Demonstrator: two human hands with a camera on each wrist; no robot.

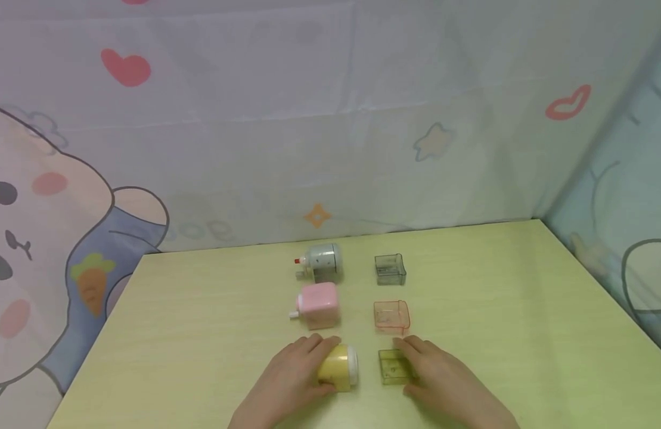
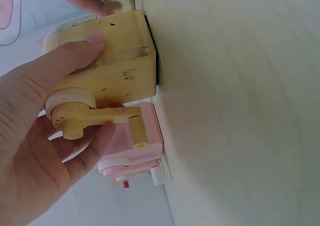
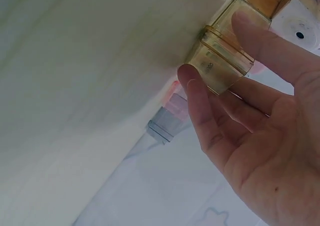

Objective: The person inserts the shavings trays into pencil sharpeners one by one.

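Near the front of the table, my left hand grips a yellow crank pencil sharpener, thumb on one side and fingers on the other. In the left wrist view, the sharpener's crank handle points back toward that wrist. My right hand holds a clear yellow shavings drawer between thumb and fingertips, just right of the sharpener and apart from it. The right wrist view shows the drawer close up, and part of the yellow sharpener beyond it.
Behind the yellow sharpener stand a pink sharpener and a grey one. To their right sit a clear pink drawer and a clear grey drawer. A printed curtain hangs along the table's back edge.
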